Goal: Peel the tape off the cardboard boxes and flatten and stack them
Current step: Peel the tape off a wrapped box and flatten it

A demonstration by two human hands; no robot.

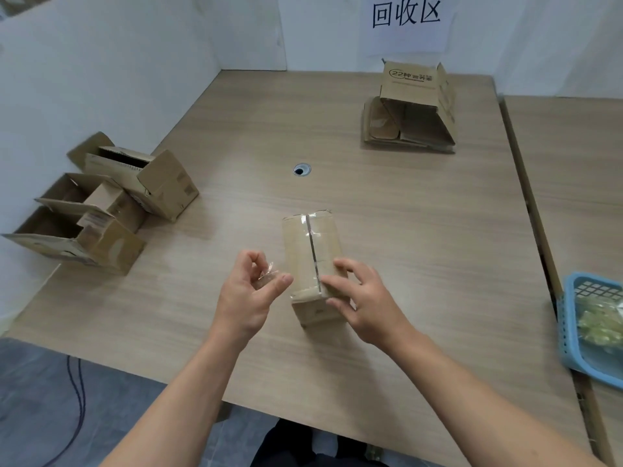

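Taped box (pixel 312 251) upright at the centre of the table (pixel 421 214); wall sign (pixel 406 13) reads "回收区".
The left hand (pixel 247 294) pinches a clear tape scrap (pixel 268 276) between thumb and fingertips, just left of the box. The right hand (pixel 364 298) rests on the box's near right top, fingers spread. On the far stack (pixel 408 126), print reads "22种".

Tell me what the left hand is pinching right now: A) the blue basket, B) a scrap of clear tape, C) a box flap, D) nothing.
B: the left hand pinches a crumpled scrap of clear tape just left of the taped box, on which the right hand rests.
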